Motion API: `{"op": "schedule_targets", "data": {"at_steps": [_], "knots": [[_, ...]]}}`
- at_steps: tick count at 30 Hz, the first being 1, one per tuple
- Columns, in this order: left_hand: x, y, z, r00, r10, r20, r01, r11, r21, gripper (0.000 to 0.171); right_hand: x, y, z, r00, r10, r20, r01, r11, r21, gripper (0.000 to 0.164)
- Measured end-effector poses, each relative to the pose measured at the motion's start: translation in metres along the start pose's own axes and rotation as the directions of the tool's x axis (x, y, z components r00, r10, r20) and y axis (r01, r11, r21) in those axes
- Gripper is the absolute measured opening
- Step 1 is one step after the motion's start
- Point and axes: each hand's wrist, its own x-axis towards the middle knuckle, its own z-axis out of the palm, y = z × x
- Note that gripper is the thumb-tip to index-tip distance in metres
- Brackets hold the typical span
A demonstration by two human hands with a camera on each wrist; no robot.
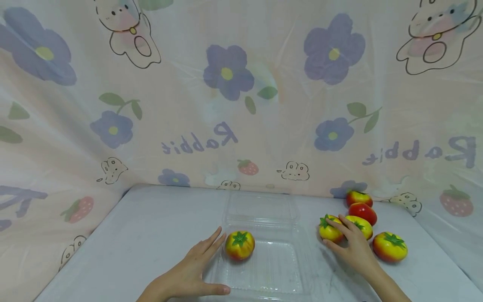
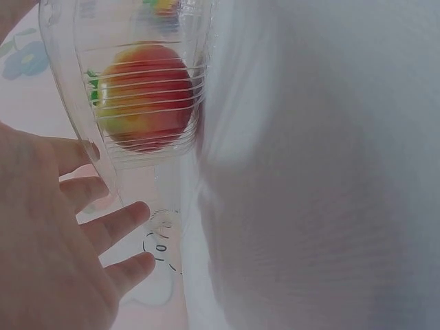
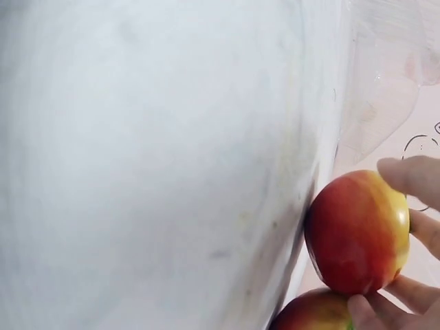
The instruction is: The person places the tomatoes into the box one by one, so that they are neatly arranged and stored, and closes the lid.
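Observation:
A clear plastic clamshell box (image 1: 264, 289) lies with its lid folded back. In its left side sits a yellow-and-red tomato (image 1: 240, 246) with a green leafy top, seen through the ribbed wall in the left wrist view. My left hand (image 1: 192, 268) is at the box's left edge, fingers spread and fairly straight, some meeting the rim. On the right, my right hand (image 1: 356, 249) grips another yellow-red tomato (image 3: 357, 230), thumb on one side and fingers on the other. That tomato is still among the group and nearly touches its neighbour.
Around my right hand are a yellow tomato (image 1: 362, 226), a red one (image 1: 363, 213), a red-yellow fruit (image 1: 359, 199) at the back and a larger yellow-red tomato (image 1: 390, 246) to the right. A printed curtain (image 1: 279, 126) hangs behind the white table (image 1: 151, 226).

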Motion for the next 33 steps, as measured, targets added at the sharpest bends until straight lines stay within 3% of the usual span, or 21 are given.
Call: {"op": "schedule_targets", "data": {"at_steps": [19, 33], "knots": [[-0.002, 0.003, -0.002, 1.000, -0.017, 0.014, 0.017, 1.000, -0.021, 0.104, 0.002, 0.002, 0.000, 1.000, 0.010, -0.019, -0.009, 1.000, 0.023, 0.052], [-0.001, 0.002, -0.001, 1.000, -0.013, 0.005, 0.013, 1.000, -0.022, 0.103, 0.001, -0.019, -0.004, 0.999, -0.024, -0.039, 0.029, 0.991, 0.128, 0.049]]}}
